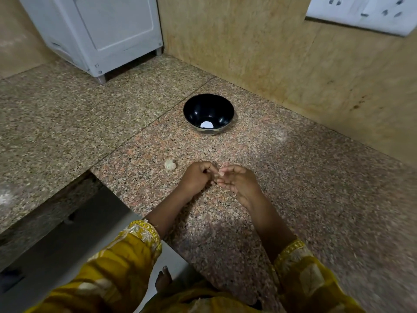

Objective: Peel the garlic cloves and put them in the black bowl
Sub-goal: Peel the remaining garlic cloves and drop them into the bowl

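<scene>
A black bowl (208, 109) stands on the speckled granite counter (293, 177), holding one white peeled clove (206, 125) at its bottom. My left hand (197, 177) and my right hand (239, 180) meet just above the counter, nearer to me than the bowl. Their fingertips pinch a small garlic clove (217, 175) between them; most of it is hidden by the fingers. A pale garlic piece (169, 164) lies on the counter just left of my left hand.
A white appliance (101, 35) stands at the back left. A tan wall (293, 53) rises right behind the bowl. The counter steps down at the left front edge (90, 170), with the floor below.
</scene>
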